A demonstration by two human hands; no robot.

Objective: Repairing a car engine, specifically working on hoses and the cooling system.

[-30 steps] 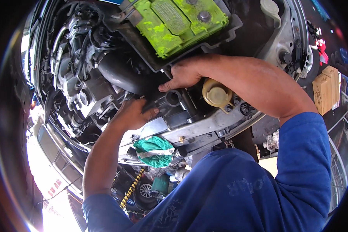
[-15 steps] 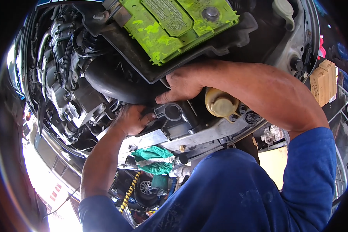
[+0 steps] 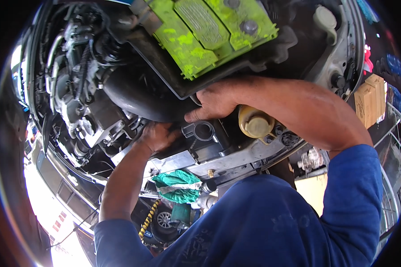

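A thick black air intake hose (image 3: 136,95) curves through the engine bay beside a green battery (image 3: 194,33) in its black tray (image 3: 162,73). My right hand (image 3: 216,100) grips the hose's near end below the tray corner; the thumb lies along it and the other fingers are mostly hidden. Under the hose, my left hand (image 3: 157,137) reaches in from below. Its fingers are partly hidden and smeared. Just right of that hand sits a black plastic housing (image 3: 216,144) with a round opening facing up.
A yellowed reservoir with a round cap (image 3: 256,127) stands below my right forearm. The metal front crossmember (image 3: 236,160) runs across, with a green cloth (image 3: 178,184) beyond its edge. Engine parts (image 3: 82,89) crowd the left; cardboard boxes (image 3: 367,104) stand at the right.
The view has shifted slightly, so the battery and hose appear a little farther right. My left thumb has drawn back from the housing's edge. My right hand keeps its place on the hose.
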